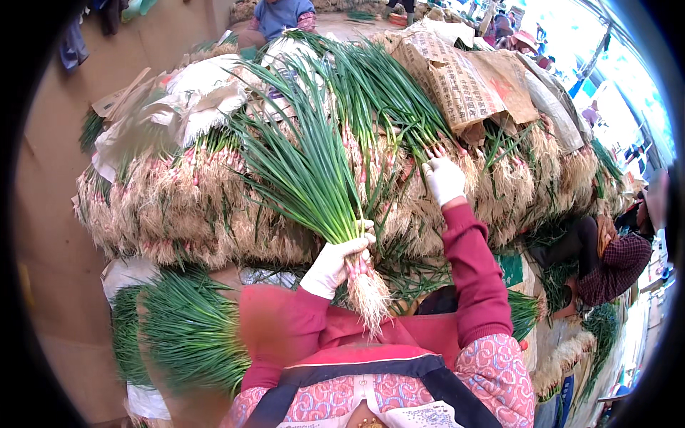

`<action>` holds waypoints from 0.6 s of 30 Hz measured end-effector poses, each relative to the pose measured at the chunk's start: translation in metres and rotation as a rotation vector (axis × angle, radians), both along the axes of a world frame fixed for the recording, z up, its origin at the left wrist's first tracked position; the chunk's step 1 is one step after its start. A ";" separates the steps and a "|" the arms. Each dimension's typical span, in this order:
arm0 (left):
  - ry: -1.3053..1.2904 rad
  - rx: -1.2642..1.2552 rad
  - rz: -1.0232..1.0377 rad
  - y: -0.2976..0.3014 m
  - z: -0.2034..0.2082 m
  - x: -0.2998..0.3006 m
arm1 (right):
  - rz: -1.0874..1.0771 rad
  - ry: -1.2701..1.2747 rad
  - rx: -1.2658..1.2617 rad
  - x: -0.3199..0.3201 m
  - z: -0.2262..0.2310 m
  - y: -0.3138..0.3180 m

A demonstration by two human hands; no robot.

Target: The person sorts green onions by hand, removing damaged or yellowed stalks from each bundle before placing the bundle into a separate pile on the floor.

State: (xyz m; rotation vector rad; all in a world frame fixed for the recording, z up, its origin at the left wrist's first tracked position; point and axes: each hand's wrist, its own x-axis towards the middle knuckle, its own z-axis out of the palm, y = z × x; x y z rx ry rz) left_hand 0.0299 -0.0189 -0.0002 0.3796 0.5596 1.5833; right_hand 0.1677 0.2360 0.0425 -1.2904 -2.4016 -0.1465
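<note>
In a white glove, my left hand (332, 267) is wrapped round the lower stalks of a bunch of spring onions (307, 175). The green leaves fan up and to the left, while pinkish bulbs and pale, stringy roots hang below the fist. My right hand (444, 178), gloved in white too, reaches forward to the heap of spring onions (200, 189). Its fingers are closed at the pink lower ends of some spring onions (414, 107) lying on top; the fingertips are partly hidden there.
Brown printed paper sacking (457, 82) and white sacking (200, 89) cover parts of the heap. More bundled greens (193, 328) lie at the lower left. A person (614, 264) crouches at the right; another person (282, 18) sits beyond the heap. A brown wall (53, 214) stands at the left.
</note>
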 end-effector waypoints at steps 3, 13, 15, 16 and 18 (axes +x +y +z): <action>0.044 -0.035 0.040 0.003 -0.010 0.001 | 0.143 0.387 -0.282 0.008 0.010 -0.066; 0.096 -0.086 0.048 0.013 -0.035 0.030 | 0.375 0.439 -0.423 0.034 -0.047 -0.193; 0.105 -0.096 0.037 0.013 -0.036 0.029 | 0.255 0.510 -0.663 0.039 -0.045 -0.174; 0.094 -0.094 0.060 0.015 -0.036 0.031 | 0.095 0.449 -0.715 0.036 -0.053 -0.157; 0.051 -0.088 0.149 0.018 -0.043 0.036 | 0.110 0.778 -1.364 0.017 -0.046 -0.148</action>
